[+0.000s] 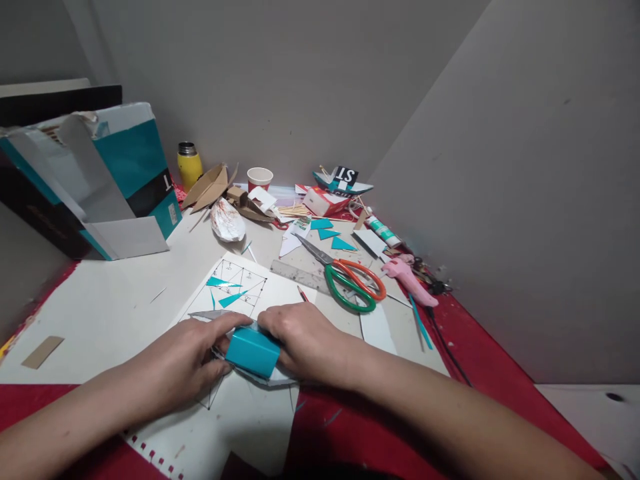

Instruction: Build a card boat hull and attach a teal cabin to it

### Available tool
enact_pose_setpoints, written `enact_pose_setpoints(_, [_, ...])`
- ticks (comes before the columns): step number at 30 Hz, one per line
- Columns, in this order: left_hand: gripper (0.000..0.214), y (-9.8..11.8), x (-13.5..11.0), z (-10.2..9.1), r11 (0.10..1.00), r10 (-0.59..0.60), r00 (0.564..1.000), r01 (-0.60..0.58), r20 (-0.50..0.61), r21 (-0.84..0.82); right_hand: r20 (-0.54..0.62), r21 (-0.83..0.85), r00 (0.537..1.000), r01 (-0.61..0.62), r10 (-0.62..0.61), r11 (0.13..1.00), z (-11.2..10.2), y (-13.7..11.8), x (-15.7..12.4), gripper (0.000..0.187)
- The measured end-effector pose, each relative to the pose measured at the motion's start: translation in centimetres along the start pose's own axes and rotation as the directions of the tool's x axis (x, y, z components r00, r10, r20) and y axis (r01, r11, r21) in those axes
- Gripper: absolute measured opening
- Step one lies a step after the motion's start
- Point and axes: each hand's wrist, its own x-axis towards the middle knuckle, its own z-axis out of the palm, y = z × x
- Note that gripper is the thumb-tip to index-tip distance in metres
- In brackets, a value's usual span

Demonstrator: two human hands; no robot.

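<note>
A folded piece of teal cardboard (253, 352) lies between my two hands, over a pale boat-shaped card piece whose grey pointed tip (210, 314) sticks out at the left. My left hand (193, 353) pinches the left side, with the index finger along the top and the thumb below. Curled fingers of my right hand (307, 340) press on the right side and top edge; their tips are partly hidden. Underneath is a sheet of paper with a drawn plan (243, 269), bearing thin teal offcuts (233, 299).
Big scissors (345, 273) with orange and green handles lie over a ruler (295, 272). A pink glue gun (413, 280) with its cord is at the right. Behind stand a cardboard box (135, 167), a yellow bottle (189, 167), a paper cup (260, 177) and a small model boat (345, 179).
</note>
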Motion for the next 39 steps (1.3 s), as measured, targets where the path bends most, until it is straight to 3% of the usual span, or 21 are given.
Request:
enact_pose_setpoints(15, [0.037, 0.7, -0.5, -0.2, 0.997, 0.04, 0.998, -0.044, -0.058, -0.066, -0.082, 0.025, 0.997, 0.013, -0.011, 1.0, 0.3, 0.1, -0.4, 0.005])
enact_pose_setpoints(21, [0.06, 0.8, -1.1, -0.3, 0.992, 0.03, 0.993, -0.044, -0.114, -0.123, -0.128, 0.1, 0.992, -0.004, 0.017, 0.995, 0.3, -0.1, -0.5, 0.004])
enact_pose_setpoints(23, [0.061, 0.8, -1.2, -0.3, 0.961, -0.032, 0.996, 0.007, -0.087, -0.276, -0.142, 0.116, 0.989, -0.014, 0.03, 0.993, 0.2, 0.0, -0.5, 0.006])
enact_pose_setpoints(26, [0.061, 0.6, -1.0, -0.2, 0.828, -0.122, 0.993, 0.096, -0.01, -0.552, -0.178, 0.129, 0.983, -0.015, 0.038, 0.991, 0.1, 0.2, -0.4, 0.008])
enact_pose_setpoints(28, [0.062, 0.5, -0.9, -0.2, 0.754, -0.153, 0.988, 0.117, 0.001, -0.646, -0.2, 0.138, 0.979, -0.02, 0.047, 0.99, 0.0, 0.2, -0.4, 0.01])
enact_pose_setpoints(33, [0.067, 0.6, -0.7, -0.4, 0.698, -0.168, 0.985, 0.088, -0.042, -0.711, -0.224, 0.145, 0.973, -0.02, 0.052, 0.989, -0.4, 0.4, -0.4, 0.011])
enact_pose_setpoints(39, [0.063, 0.2, -0.7, -0.7, 0.7, -0.167, 0.985, 0.148, 0.042, -0.698, -0.251, 0.099, 0.968, 0.005, 0.02, 0.995, -0.6, 0.5, -0.5, 0.009])
